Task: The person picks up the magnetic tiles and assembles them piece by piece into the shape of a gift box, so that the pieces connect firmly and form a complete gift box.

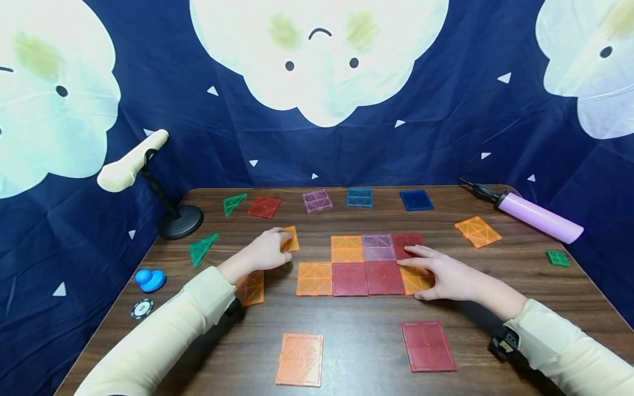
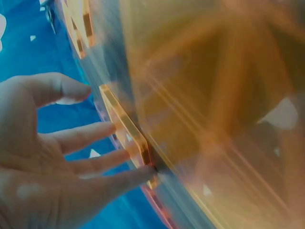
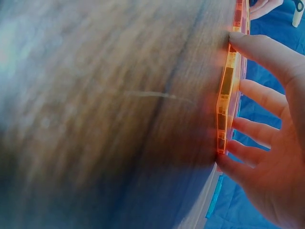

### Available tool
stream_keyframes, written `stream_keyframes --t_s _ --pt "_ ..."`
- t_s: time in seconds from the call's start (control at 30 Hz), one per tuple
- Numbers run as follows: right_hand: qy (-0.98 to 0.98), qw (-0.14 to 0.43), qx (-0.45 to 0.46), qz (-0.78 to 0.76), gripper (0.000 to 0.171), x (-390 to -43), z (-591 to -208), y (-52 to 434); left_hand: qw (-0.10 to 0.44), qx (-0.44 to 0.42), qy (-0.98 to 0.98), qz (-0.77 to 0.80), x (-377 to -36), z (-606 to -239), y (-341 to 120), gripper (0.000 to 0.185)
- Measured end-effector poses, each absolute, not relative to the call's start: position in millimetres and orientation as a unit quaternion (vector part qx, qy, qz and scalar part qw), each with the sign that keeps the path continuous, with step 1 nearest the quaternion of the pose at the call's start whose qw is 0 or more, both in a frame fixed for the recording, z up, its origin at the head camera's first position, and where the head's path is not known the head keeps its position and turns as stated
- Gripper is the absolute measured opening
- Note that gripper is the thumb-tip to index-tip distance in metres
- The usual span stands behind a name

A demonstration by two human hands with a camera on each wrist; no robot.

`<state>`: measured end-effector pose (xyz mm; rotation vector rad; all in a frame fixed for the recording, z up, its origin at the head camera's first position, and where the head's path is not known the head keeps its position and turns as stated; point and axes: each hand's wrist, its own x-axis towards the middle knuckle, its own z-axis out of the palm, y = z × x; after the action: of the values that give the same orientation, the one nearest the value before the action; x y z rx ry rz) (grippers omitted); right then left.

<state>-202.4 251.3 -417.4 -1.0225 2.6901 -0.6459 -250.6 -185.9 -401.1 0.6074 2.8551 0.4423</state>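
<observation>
A flat patch of joined square tiles (image 1: 366, 263) in orange, pink and red lies at the middle of the wooden table (image 1: 366, 341). My right hand (image 1: 441, 275) (image 3: 271, 119) rests on the orange tile (image 1: 413, 280) (image 3: 226, 95) at the patch's right end, with fingers spread; the thumb and little finger touch its edge. To the left of the patch, the fingertips of my left hand (image 1: 269, 250) (image 2: 71, 157) touch the edge of a loose orange tile (image 1: 292, 237) (image 2: 126, 129). The thumb stays off it.
Loose tiles lie around: orange (image 1: 300, 358) and red (image 1: 428, 345) near me, orange (image 1: 252, 287) under my left forearm, several coloured ones along the far edge (image 1: 359, 197), orange (image 1: 477, 231) at right. Two green triangles (image 1: 202, 247), a stand (image 1: 180, 220), a blue duck (image 1: 150, 279), a purple pump (image 1: 537, 215).
</observation>
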Motion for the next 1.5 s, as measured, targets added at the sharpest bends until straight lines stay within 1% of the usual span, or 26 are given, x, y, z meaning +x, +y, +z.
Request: stream_keyframes --t_s 0.33,0.53,0.67,0.77,0.87,0.93,1.0,1.13,1.2,1.37,1.5 --pt "0.909 0.091 -0.348 -0.211 0.068 -203 -417 251 0.127 0.295 0.932 0.166 -245 -401 -154 0.062" --pt "0.910 0.088 -0.345 -0.214 0.068 -201 -418 251 0.162 0.306 0.922 0.173 -238 -400 -142 0.063" --pt "0.908 0.083 -0.352 -0.211 0.067 -202 -418 250 0.154 0.321 0.921 0.156 -231 -398 -137 0.066" --pt "0.909 0.084 -0.354 -0.203 0.065 -205 -415 249 0.149 0.340 0.917 0.143 -224 -396 -132 0.078" --pt "0.912 0.086 -0.354 -0.188 0.064 -213 -408 248 0.165 0.352 0.911 0.139 -216 -395 -127 0.091" --pt "0.913 0.086 -0.354 -0.183 0.062 -220 -403 245 0.174 0.354 0.910 0.130 -211 -396 -123 0.093" --pt "0.912 0.080 -0.359 -0.182 0.057 -230 -399 241 0.172 0.354 0.912 0.116 -208 -397 -120 0.090" --pt "0.909 0.053 -0.369 -0.188 0.043 -258 -387 233 0.141 0.358 0.917 0.101 -210 -400 -113 0.082" --pt "0.910 0.041 -0.366 -0.190 0.040 -274 -382 226 0.129 0.361 0.917 0.106 -211 -402 -111 0.080" --pt "0.912 0.037 -0.360 -0.192 0.040 -312 -380 201 0.124 0.361 0.917 0.115 -210 -406 -113 0.080" --pt "0.916 0.048 -0.354 -0.182 0.039 -338 -384 182 0.124 0.356 0.919 0.114 -209 -407 -115 0.080"
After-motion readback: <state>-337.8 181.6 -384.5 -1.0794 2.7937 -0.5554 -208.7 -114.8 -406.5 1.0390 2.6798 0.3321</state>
